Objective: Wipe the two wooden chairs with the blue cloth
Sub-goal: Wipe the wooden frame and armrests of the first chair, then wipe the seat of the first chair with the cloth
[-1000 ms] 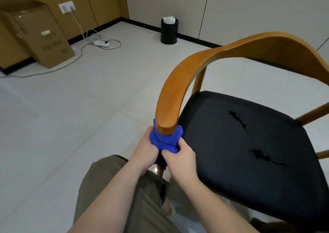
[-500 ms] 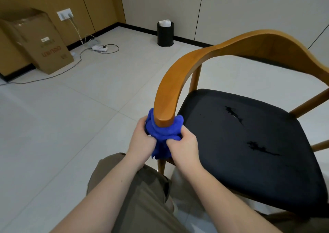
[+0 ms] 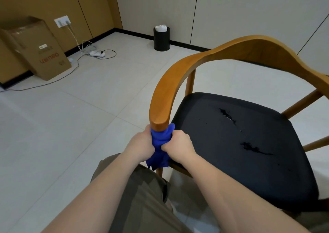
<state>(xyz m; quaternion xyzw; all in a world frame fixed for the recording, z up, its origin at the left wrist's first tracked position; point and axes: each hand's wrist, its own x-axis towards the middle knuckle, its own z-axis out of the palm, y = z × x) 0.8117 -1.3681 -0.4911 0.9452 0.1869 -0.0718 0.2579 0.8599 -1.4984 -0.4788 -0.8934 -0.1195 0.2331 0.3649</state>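
A wooden chair (image 3: pixel 178 76) with a curved arm-and-back rail and a black seat (image 3: pixel 249 143) stands in front of me. The blue cloth (image 3: pixel 160 143) is wrapped round the chair's front leg just under the end of the armrest. My left hand (image 3: pixel 140 145) grips the cloth from the left and my right hand (image 3: pixel 178 143) grips it from the right, both with curled fingers. Loose cloth hangs below my hands. The leg under the cloth is hidden. Only one chair is in view.
A cardboard box (image 3: pixel 39 49) leans against the brown wall at left, with a power strip (image 3: pixel 97 53) and cables on the tiled floor. A black bin (image 3: pixel 161 38) stands by the far wall. My knee (image 3: pixel 138 197) is below the hands.
Both hands slid up the leg with the cloth half a second ago and are lower on it again now; the cloth looks more stretched along the leg. The view shifted slightly.
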